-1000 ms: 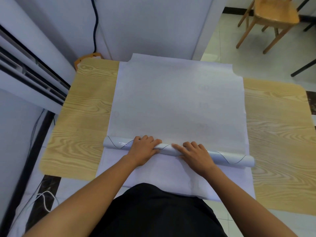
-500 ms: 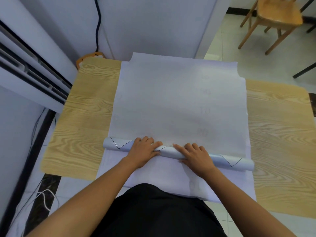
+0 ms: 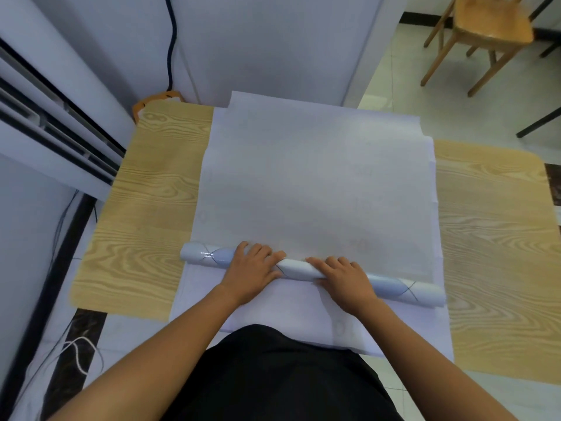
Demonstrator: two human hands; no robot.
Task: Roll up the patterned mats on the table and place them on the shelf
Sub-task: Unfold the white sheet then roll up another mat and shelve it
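- A person stands at a light wood-grain table, seen from above. A thin, pale white mat lies flat across its middle.
- The mat's near end is wound into a slim roll with faint dark lines on it. It lies crosswise just in front of the person.
- The left hand rests palm down on the roll left of centre, its fingers close together and draped over the top.
- The right hand presses the roll right of centre, its fingers straight and side by side.
- A second pale sheet appears to lie underneath.
- Judged step: early rolling, with most of the mat unrolled.
- The next move calls for an even push away from the body with both hands, so the roll stays tight and square.
- No shelf is in view.
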